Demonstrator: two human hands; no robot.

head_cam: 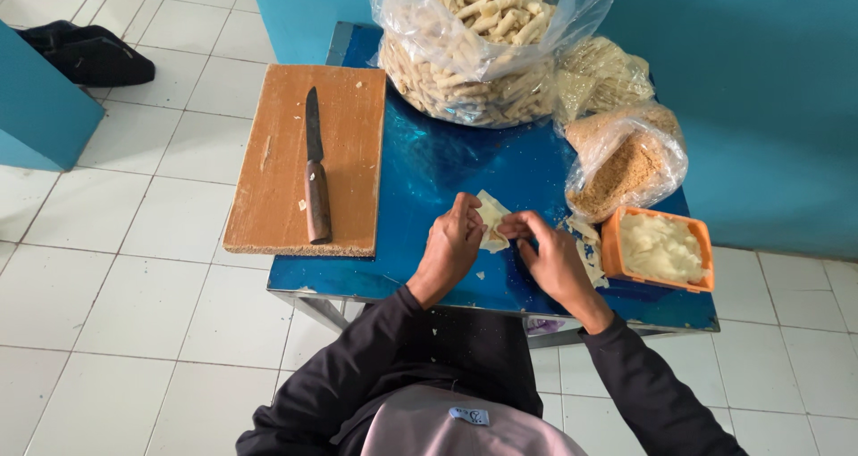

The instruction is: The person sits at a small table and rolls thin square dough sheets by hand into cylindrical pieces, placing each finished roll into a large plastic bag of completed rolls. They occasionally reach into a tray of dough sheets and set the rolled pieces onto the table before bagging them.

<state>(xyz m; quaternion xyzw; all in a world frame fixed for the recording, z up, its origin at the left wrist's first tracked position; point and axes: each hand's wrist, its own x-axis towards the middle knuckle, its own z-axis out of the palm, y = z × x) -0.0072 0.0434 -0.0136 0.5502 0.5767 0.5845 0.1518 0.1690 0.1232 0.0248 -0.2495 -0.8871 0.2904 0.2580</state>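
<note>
A pale, thin pastry wrapper point(493, 217) lies folded on the blue table point(438, 166), pinched from both sides. My left hand point(451, 244) grips its left edge with the fingers curled over it. My right hand point(547, 249) holds the right edge with thumb and fingertips. Both sleeves are black. What is inside the wrapper is hidden by my fingers.
A wooden cutting board point(344, 166) with a wooden-handled knife point(315, 168) overhangs the table's left side. A large clear bag of rolled pastries point(474, 41) stands at the back. Bags of crumbs point(626, 166) and an orange tub of white filling point(660, 249) sit at right. A dark bundle point(89, 54) lies on the tiled floor.
</note>
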